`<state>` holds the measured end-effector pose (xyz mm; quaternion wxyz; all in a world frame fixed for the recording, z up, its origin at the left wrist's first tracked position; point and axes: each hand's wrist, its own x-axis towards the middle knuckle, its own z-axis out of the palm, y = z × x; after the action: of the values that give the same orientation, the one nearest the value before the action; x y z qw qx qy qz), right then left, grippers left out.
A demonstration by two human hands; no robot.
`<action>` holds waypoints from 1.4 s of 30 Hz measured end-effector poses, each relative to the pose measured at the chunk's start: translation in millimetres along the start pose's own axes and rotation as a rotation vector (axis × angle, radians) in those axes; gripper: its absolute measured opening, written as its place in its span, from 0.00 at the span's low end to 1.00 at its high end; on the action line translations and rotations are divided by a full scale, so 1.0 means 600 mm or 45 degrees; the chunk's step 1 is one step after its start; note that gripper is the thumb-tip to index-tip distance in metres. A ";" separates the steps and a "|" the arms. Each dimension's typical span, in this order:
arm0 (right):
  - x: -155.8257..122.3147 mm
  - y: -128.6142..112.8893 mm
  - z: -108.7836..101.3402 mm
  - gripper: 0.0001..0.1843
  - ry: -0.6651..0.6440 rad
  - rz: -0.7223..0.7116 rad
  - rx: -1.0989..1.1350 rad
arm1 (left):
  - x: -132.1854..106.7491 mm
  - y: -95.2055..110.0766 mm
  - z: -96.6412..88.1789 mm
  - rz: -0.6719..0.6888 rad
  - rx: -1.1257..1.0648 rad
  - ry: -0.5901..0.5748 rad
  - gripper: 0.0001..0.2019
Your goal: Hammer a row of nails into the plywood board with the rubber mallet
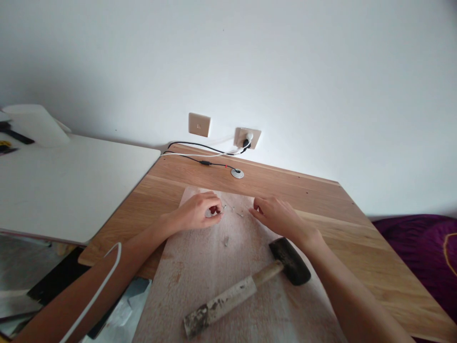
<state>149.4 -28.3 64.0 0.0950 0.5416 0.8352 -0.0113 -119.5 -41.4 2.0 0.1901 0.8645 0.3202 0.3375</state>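
A pale, worn wooden board [200, 267] lies on the wooden desk, and both hands are over its far end. My left hand [200, 210] is curled, with thumb and forefinger drawn together; whatever is between them is too small to make out. Facing it, my right hand [276, 215] has its fingers bent in towards the thumb, their tips partly hidden. Several tiny thin bits, perhaps metal, lie between the hands, one small grey piece [226, 241] nearer me. A mallet [291, 261] with a black head and a paint-worn handle rests across the board, below my right hand.
A white table [89, 181] adjoins the desk [328, 228] at left, bearing a white roll [39, 124]. Cables [200, 155] run along the desk's back edge to a wall socket [246, 138]. Purple cloth [417, 252] lies at right. A white cord [96, 290] crosses my left forearm.
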 end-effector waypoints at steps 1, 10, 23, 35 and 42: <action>0.000 -0.001 0.001 0.18 -0.013 0.000 -0.019 | 0.000 0.002 0.000 0.007 -0.007 -0.020 0.07; 0.000 -0.007 -0.002 0.19 -0.076 -0.015 -0.089 | 0.002 0.017 -0.005 0.043 -0.156 -0.171 0.13; -0.003 -0.009 -0.003 0.15 -0.069 -0.072 -0.128 | -0.001 -0.005 0.005 -0.076 0.079 0.099 0.03; -0.007 -0.007 -0.002 0.07 0.115 -0.202 0.216 | -0.001 -0.011 0.010 0.002 0.161 -0.025 0.12; -0.025 -0.029 -0.012 0.05 0.291 -0.642 0.793 | -0.001 -0.011 0.012 -0.025 0.162 -0.012 0.10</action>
<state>138.3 -48.4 72.3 -0.1724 0.3207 0.9035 -0.2263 -117.4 -38.0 -6.9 0.1395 0.8732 0.3487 0.3106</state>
